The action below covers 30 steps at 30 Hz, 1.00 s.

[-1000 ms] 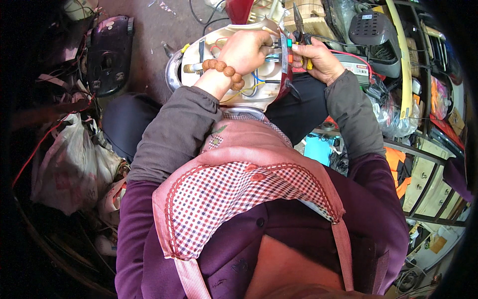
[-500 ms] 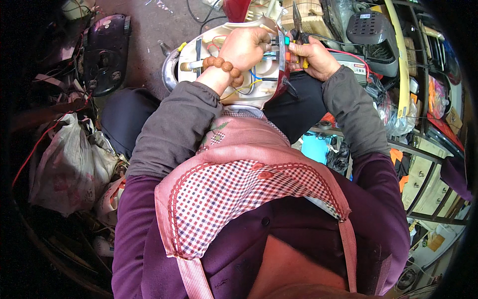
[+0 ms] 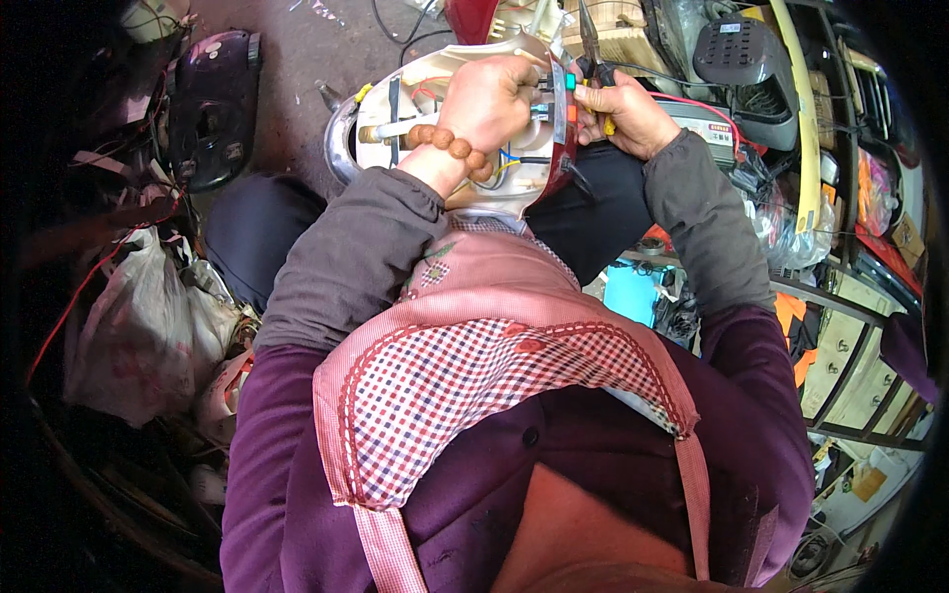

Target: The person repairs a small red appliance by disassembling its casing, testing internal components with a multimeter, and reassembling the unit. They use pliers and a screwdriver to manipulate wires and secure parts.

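An open cream-coloured housing (image 3: 381, 153) with a red outer side and a chrome rim rests at my lap, with blue, yellow and red wires inside. My left hand (image 3: 486, 99), a brown bead bracelet at its wrist, reaches over it. Those fingers are curled against small parts at the right wall; what they grip is hidden. Just outside that wall, my right hand (image 3: 633, 114) holds pliers (image 3: 590, 40) with yellow-and-black handles, jaws pointing away from me. Its thumb and fingertips lie beside a green switch (image 3: 570, 81) and an orange one (image 3: 572, 113).
To the right stand a grey-black plastic appliance (image 3: 736, 54), a pale box (image 3: 707, 128) with a red cable, and a metal-framed rack (image 3: 855, 311). On the left lie a dark plastic shell (image 3: 213, 109) and a white plastic bag (image 3: 133, 331). A red part (image 3: 470, 20) sits beyond the housing.
My left wrist has shifted slightly to the right and turned a little. My right hand stays at the housing's right wall with the pliers.
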Motion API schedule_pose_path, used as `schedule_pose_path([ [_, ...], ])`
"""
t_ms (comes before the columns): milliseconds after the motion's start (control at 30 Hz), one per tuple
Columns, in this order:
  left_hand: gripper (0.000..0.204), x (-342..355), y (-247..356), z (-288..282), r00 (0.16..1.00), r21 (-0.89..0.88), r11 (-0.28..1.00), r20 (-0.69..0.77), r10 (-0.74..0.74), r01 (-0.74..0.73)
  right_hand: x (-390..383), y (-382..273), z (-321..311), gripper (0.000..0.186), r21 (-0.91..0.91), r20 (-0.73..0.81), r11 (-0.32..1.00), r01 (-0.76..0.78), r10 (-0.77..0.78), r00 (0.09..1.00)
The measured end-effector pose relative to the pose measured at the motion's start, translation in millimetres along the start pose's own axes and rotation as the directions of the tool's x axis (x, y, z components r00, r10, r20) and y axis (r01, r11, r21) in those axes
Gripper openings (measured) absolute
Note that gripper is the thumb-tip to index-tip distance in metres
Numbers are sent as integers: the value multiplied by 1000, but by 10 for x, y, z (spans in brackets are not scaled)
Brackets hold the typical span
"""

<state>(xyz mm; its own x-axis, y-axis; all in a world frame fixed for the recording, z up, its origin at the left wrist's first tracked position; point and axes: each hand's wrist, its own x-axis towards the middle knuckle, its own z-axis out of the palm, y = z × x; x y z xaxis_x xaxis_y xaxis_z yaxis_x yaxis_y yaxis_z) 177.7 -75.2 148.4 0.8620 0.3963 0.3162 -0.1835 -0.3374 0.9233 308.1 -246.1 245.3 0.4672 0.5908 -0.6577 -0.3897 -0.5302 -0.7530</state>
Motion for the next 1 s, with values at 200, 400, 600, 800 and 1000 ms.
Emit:
schedule_pose_path([
  [200, 7, 8, -84, 62, 995, -87, 993, 65, -69, 75, 62, 102, -128, 22, 19, 22, 1000, 8, -8, 1000],
  [400, 11, 57, -113, -1, 986, -117, 987, 143, -89, 106, 102, 74, -143, 19, 11, 75, 1000, 10, -11, 997],
  [600, 18, 31, -41, -135, 995, 125, 991, 89, 39, -50, 80, 77, -58, 20, 0, 4, 998, 64, -64, 998],
  [800, 20, 82, 105, -286, 966, 338, 940, 254, -57, -33, 79, 38, -99, 21, 105, 39, 994, 16, -20, 999],
  [1000, 13, 87, -41, -66, 982, 254, 961, 175, 68, -112, 32, -20, -20, 22, 14, -59, 1000, -19, 20, 998],
])
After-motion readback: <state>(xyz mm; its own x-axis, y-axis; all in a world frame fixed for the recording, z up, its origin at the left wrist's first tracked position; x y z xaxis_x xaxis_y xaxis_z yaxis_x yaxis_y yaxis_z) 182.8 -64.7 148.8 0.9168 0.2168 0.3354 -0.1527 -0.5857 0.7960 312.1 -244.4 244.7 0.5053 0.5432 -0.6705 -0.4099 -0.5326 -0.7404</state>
